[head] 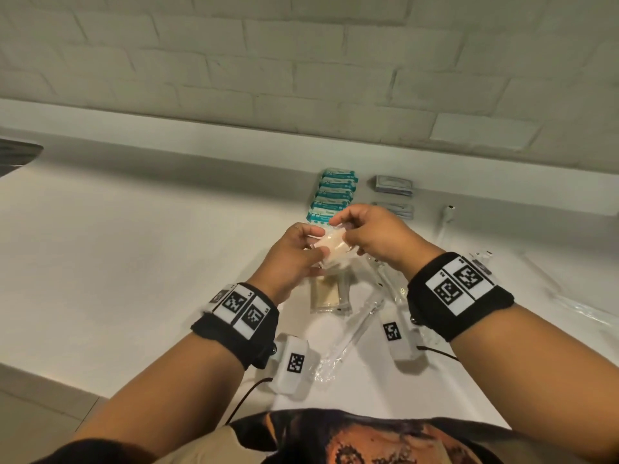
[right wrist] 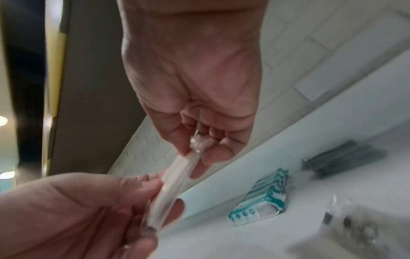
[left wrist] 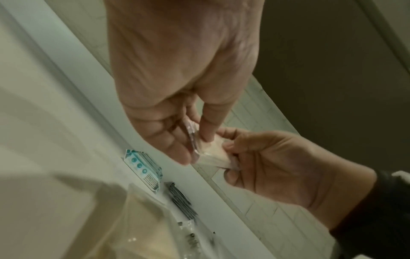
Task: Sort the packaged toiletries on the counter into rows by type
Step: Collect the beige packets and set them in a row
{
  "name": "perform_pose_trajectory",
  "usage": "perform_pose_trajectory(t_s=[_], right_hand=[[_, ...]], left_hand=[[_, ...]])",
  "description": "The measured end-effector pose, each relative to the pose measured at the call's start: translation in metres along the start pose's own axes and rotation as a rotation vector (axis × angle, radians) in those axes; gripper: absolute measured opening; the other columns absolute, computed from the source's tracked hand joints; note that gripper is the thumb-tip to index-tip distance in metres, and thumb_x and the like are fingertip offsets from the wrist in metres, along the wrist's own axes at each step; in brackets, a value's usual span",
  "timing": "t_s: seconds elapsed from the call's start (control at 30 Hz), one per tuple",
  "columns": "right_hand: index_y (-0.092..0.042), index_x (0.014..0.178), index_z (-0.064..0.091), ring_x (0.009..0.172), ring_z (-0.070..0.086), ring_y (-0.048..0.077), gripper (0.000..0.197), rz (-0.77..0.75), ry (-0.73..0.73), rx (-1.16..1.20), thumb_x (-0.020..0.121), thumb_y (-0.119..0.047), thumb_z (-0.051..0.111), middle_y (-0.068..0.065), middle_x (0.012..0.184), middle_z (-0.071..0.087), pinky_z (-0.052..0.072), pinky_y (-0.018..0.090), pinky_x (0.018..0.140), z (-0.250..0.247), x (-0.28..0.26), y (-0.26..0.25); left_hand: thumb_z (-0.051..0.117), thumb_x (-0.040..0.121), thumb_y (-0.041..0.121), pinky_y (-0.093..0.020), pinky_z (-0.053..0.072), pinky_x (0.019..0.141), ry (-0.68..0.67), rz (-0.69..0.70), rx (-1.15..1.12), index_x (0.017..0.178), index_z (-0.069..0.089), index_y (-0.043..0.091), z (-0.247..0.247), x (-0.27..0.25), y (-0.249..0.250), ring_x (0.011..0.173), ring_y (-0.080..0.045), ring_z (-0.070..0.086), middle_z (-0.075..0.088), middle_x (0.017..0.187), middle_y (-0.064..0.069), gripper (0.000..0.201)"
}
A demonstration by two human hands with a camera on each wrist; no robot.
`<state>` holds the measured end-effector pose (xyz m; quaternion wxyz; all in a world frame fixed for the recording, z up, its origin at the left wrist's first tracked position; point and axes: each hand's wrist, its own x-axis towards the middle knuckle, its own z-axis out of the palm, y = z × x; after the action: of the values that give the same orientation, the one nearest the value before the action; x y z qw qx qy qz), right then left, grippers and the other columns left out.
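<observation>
Left hand (head: 294, 252) and right hand (head: 375, 234) both pinch one clear beige packet (head: 331, 247); six teal packets (head: 333, 195) beyond right hand, two grey sachets (head: 393, 192) beside them.

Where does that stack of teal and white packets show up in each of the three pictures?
Head: teal and white packets lie at the back of the counter, just beyond the hands.
Left wrist: teal and white packets sit lower left of centre, below the fingers.
Right wrist: teal and white packets sit lower right.
Shared landmark: the grey packets beside them.
</observation>
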<state>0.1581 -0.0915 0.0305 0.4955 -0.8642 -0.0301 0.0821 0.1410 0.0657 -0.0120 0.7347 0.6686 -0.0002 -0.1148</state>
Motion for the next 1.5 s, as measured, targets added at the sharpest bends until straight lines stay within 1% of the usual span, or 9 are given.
perform_pose_trajectory(t_s=[0.17, 0.4, 0.53, 0.7, 0.87, 1.03, 1.13, 1.3, 1.5], right_hand=[[-0.001, 0.1, 0.065, 0.059, 0.061, 0.013, 0.014, 0.065, 0.019, 0.102, 0.087, -0.005, 0.066, 0.008, 0.08, 0.067, 0.048, 0.022, 0.049, -0.003, 0.0, 0.007], [-0.013, 0.075, 0.066, 0.065, 0.057, 0.014, 0.014, 0.05, 0.141, -0.184, 0.087, -0.02, 0.069, 0.002, 0.074, 0.067, 0.049, 0.03, 0.067, -0.014, 0.0, 0.01], [-0.009, 0.092, 0.068, 0.078, 0.057, 0.017, 0.018, 0.029, -0.022, -0.463, 0.094, -0.024, 0.058, 0.002, 0.083, 0.063, 0.047, 0.029, 0.072, -0.012, -0.002, 0.006], [-0.012, 0.1, 0.071, 0.083, 0.057, 0.014, 0.025, 0.087, -0.117, -0.549, 0.089, -0.034, 0.064, 0.0, 0.095, 0.068, 0.042, 0.026, 0.074, 0.025, 0.001, 0.026], [-0.008, 0.079, 0.056, 0.057, 0.054, 0.022, 0.042, 0.412, -0.071, -0.509, 0.092, -0.048, 0.054, 0.006, 0.067, 0.056, 0.046, 0.03, 0.065, 0.023, -0.005, 0.034], [-0.002, 0.081, 0.063, 0.056, 0.052, 0.024, 0.026, 0.64, -0.218, -0.144, 0.079, -0.022, 0.078, 0.014, 0.075, 0.059, 0.045, 0.028, 0.049, 0.032, -0.014, 0.034], [-0.007, 0.072, 0.06, 0.054, 0.053, 0.019, 0.021, 0.632, -0.137, -0.145, 0.079, -0.015, 0.077, 0.009, 0.067, 0.06, 0.042, 0.026, 0.051, 0.039, -0.016, 0.032], [-0.007, 0.079, 0.063, 0.063, 0.062, 0.02, 0.011, 0.513, -0.1, -0.094, 0.079, -0.01, 0.073, 0.009, 0.078, 0.066, 0.047, 0.02, 0.051, 0.044, -0.019, 0.03], [-0.023, 0.099, 0.058, 0.077, 0.06, 0.016, 0.03, 0.046, 0.06, -0.455, 0.075, -0.035, 0.072, -0.002, 0.092, 0.062, 0.05, 0.031, 0.064, 0.041, -0.015, 0.027]], left_hand=[[0.055, 0.089, -0.007, -0.021, 0.055, 0.061, 0.078, 0.02, -0.027, 0.109, 0.056, 0.008, 0.0, 0.001, -0.001, 0.074, -0.014, 0.064, 0.063, 0.092, -0.004, 0.025], [0.055, 0.093, 0.007, -0.029, 0.052, 0.08, 0.054, -0.068, 0.065, 0.109, 0.059, 0.01, -0.009, -0.004, -0.004, 0.087, -0.016, 0.062, 0.061, 0.097, -0.004, 0.016], [0.054, 0.093, 0.017, -0.033, 0.051, 0.08, 0.104, -0.2, 0.266, 0.099, 0.062, 0.015, -0.022, -0.003, -0.013, 0.082, -0.016, 0.059, 0.061, 0.095, -0.003, 0.011], [0.057, 0.094, 0.019, -0.031, 0.054, 0.067, 0.0, -0.411, 0.336, 0.105, 0.059, -0.002, -0.014, -0.01, -0.024, 0.066, -0.019, 0.061, 0.062, 0.084, -0.011, 0.024], [0.062, 0.091, 0.012, -0.028, 0.055, 0.067, -0.02, -0.443, 0.406, 0.098, 0.063, -0.002, -0.005, -0.008, -0.021, 0.057, -0.016, 0.062, 0.064, 0.071, -0.011, 0.016], [0.063, 0.09, 0.012, -0.029, 0.057, 0.069, -0.025, -0.47, 0.439, 0.077, 0.063, 0.004, 0.004, -0.002, -0.02, 0.059, -0.017, 0.065, 0.066, 0.068, -0.01, 0.016], [0.061, 0.09, 0.009, -0.031, 0.058, 0.079, -0.033, -0.447, 0.405, 0.087, 0.062, 0.004, 0.007, -0.001, -0.021, 0.075, -0.021, 0.067, 0.066, 0.077, -0.009, 0.005], [0.055, 0.094, 0.01, -0.028, 0.054, 0.07, -0.066, -0.484, 0.288, 0.092, 0.059, 0.005, -0.002, -0.004, -0.018, 0.072, -0.018, 0.064, 0.065, 0.084, -0.01, 0.006], [0.048, 0.082, -0.008, -0.021, 0.039, 0.066, 0.041, -0.203, 0.31, 0.136, 0.04, 0.016, -0.011, -0.001, -0.003, 0.105, -0.015, 0.05, 0.05, 0.128, 0.001, 0.06]])
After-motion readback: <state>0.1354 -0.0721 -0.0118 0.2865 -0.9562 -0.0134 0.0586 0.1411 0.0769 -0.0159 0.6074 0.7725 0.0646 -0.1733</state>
